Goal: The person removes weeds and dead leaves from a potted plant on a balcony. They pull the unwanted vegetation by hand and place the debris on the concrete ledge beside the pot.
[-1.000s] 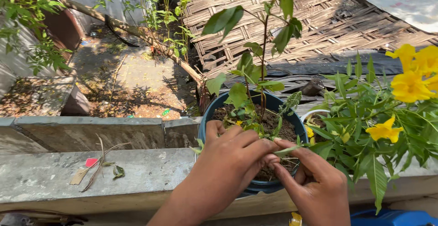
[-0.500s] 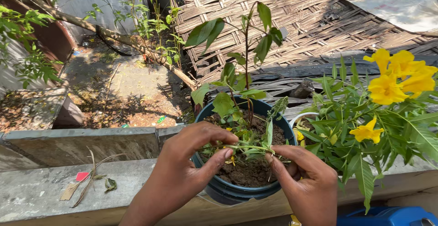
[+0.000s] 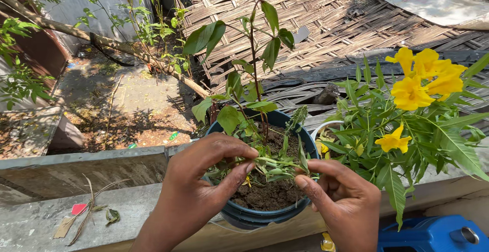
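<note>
A dark blue pot (image 3: 239, 215) full of brown soil (image 3: 267, 193) stands on a grey concrete ledge (image 3: 35, 219). A tall thin plant (image 3: 253, 58) with broad green leaves grows in it. My left hand (image 3: 201, 175) pinches one end of a small leafy green weed (image 3: 272, 163) held sideways over the soil. My right hand (image 3: 338, 196) grips its other end between thumb and fingers at the pot's right rim.
A plant with yellow flowers (image 3: 423, 79) stands in a pale pot (image 3: 323, 127) just to the right. Pulled stems and a red scrap (image 3: 79, 208) lie on the ledge at left. A blue container (image 3: 433, 234) sits lower right. Woven bamboo matting (image 3: 316, 18) lies beyond.
Both hands drew apart and lifted slightly, and the weed now stretches between them above the soil. The view has shifted so the pot sits further left.
</note>
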